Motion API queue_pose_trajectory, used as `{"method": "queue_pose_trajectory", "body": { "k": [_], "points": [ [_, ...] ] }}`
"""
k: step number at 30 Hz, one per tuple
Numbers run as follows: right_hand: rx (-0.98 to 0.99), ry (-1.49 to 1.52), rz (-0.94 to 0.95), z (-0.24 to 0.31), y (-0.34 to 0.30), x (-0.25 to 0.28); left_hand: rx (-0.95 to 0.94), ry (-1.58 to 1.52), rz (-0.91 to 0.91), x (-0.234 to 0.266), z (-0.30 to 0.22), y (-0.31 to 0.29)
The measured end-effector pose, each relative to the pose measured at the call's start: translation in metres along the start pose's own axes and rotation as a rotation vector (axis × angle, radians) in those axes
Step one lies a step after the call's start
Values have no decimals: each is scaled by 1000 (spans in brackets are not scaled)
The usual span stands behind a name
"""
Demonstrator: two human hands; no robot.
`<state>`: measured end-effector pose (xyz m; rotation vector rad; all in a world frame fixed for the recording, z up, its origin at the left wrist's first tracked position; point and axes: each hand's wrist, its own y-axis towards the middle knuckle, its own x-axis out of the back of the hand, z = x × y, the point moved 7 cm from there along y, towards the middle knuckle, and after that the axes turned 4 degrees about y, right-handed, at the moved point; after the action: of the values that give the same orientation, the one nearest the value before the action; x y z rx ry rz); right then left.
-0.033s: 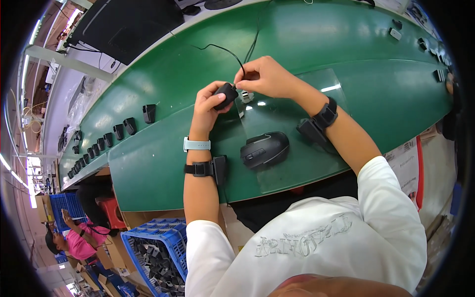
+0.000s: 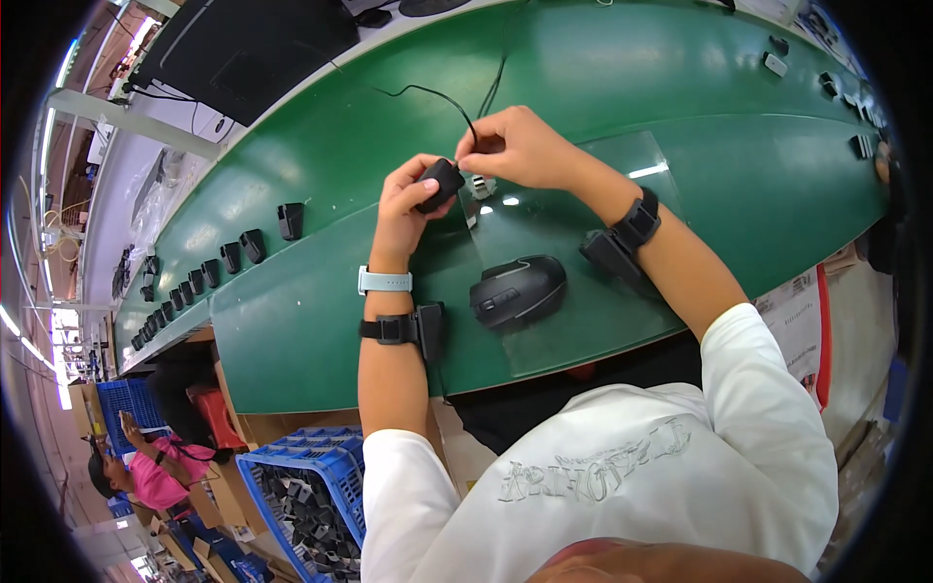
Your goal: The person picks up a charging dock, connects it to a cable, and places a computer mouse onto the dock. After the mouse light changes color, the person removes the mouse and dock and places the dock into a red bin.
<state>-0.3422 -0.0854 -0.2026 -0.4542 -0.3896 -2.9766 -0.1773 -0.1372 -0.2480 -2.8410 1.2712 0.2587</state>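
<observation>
My left hand (image 2: 406, 202) is closed round a small black boxy device (image 2: 440, 185), thumb across its face. At the device's upper right end, my right hand (image 2: 515, 148) pinches the tip of a thin black cable (image 2: 449, 100). The cable arches up and to the left from those fingertips. Whether its end sits inside the device is hidden by the fingers. Just below the right hand, a small white and metal piece (image 2: 480, 187) lies at the edge of a clear sheet (image 2: 593, 321). A black computer mouse (image 2: 517, 293) rests nearer to me, between my forearms.
Several black devices (image 2: 252, 245) stand in a row along the left of the green table (image 2: 321, 340). A dark monitor (image 2: 248, 53) is at the far left. More small parts (image 2: 775, 65) lie far right. A blue crate (image 2: 301, 452) of black parts stands below left, near another person (image 2: 160, 476).
</observation>
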Motion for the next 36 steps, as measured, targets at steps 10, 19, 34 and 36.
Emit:
{"method": "queue_pose_trajectory", "body": {
  "k": [10, 19, 34, 36],
  "points": [
    [361, -388, 600, 58, -86, -42, -155, -596, 16, 4, -1, 8],
    [177, 230, 522, 21, -59, -30, -200, -547, -72, 0, -11, -1],
    [106, 557, -188, -36, -25, 14, -213, 57, -245, -3, -5, 2],
    [105, 545, -193, -34, -25, 12, -214, 109, -225, -8, -6, 1]
  ]
}}
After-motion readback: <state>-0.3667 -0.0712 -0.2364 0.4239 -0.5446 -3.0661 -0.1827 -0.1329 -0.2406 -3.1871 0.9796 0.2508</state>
